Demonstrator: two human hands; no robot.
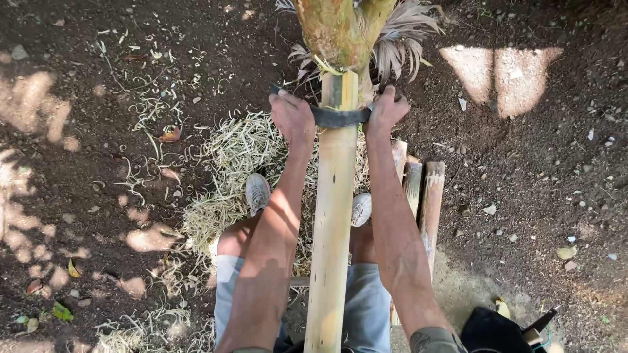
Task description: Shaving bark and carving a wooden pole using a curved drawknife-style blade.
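Dark bare soil (536,196) all around, with patches of sunlight, small stones and a few fallen leaves, so this is outdoors under some shade. Sitting right in the middle is a big heap of pale curly shavings (229,170), and more of them are strewn in thin curls over the ground up left and down by the bottom edge.

A long pale bamboo pole (332,222) runs from the bottom of the view straight up between the person's knees, and its far end butts against a yellowish tree trunk (340,29) that has dry frayed fibres hanging around it. Across the pole, near that far end, lies a dark curved blade (339,117), touching the pole's surface and sticking out on both sides.

Left hand (292,117) is curled shut around the blade's left end, fingers wrapped over it, knuckles up. Right hand (386,111) does the same on the right end, fist clenched tight. Both forearms stretch out along either side of the pole.

Underneath you can see grey shorts (366,307) and 2 light shoes (257,193), 1 on each side of the pole, resting on the shavings heap. Just right of the pole, 3 shorter bamboo pieces (428,202) lie side by side on the soil. A black bag (490,333) sits at the bottom right corner.
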